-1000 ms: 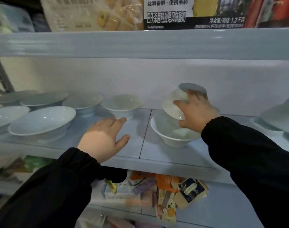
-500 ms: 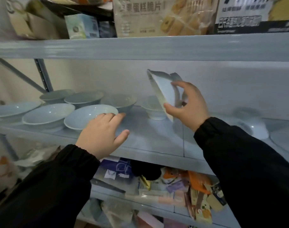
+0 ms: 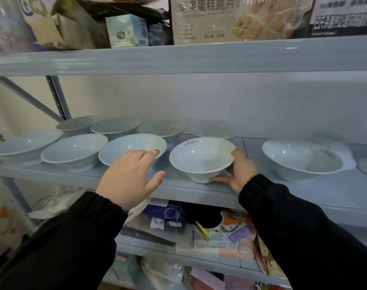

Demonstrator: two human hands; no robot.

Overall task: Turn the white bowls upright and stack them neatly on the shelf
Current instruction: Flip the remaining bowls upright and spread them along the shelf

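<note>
Right hand (image 3: pixel 240 171) grips upright bowl (image 3: pixel 201 158) on shelf (image 3: pixel 178 185).

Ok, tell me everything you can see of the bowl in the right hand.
The white bowl is glossy, ceramic-looking, wide-flared with a small foot and a faint mark inside its far rim. It is upright, empty, at the shelf front; whether it rests there is unclear. The right hand grips its right side, thumb on rim.

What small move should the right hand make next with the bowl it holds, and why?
Probably settle the bowl flat on the shelf and let go. It is upright, its foot at the shelf board beside the neighbouring bowl, while the right hand grips its side and base. The left hand hovers open, holding nothing.
</note>
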